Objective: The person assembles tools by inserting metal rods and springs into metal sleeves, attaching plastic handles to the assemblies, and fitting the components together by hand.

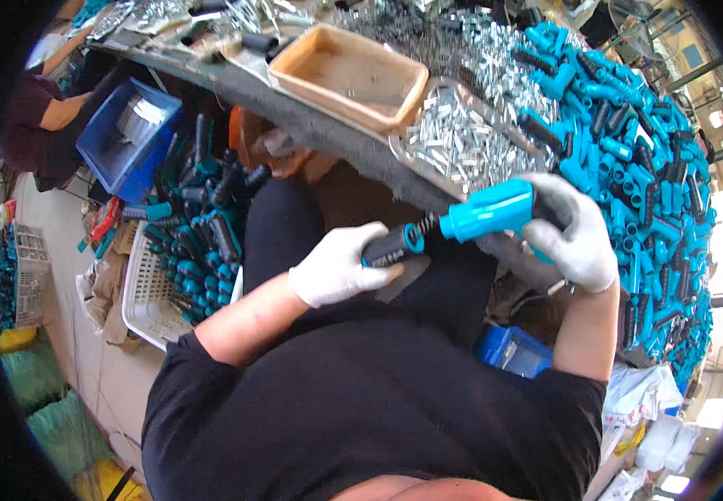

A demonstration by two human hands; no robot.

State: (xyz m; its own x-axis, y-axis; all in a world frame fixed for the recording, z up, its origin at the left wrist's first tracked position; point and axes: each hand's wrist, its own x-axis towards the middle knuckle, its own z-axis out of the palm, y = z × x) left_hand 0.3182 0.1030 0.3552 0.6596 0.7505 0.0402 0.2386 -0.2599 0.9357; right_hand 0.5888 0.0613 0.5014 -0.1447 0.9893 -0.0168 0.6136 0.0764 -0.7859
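Observation:
My left hand (341, 267), in a white glove, is closed around a black ribbed handle (391, 248) with a teal collar. Out of the handle's end a dark coil spring (426, 224) points toward a teal plastic housing (491, 210). My right hand (574, 234), also gloved in white, grips that housing by its wide end. The two parts face each other above my lap, with the spring at the housing's narrow mouth; whether it enters the mouth I cannot tell. A small metal piece (557, 287) shows below my right palm.
An orange-tan tray (416, 88) stands on the bench beside heaped small metal parts (470, 142). Teal housings (629, 184) pile high at the right. A white basket (146, 305) of black-and-teal handles is at my left, near a blue bin (94, 138). Another person's arm (63, 111) shows far left.

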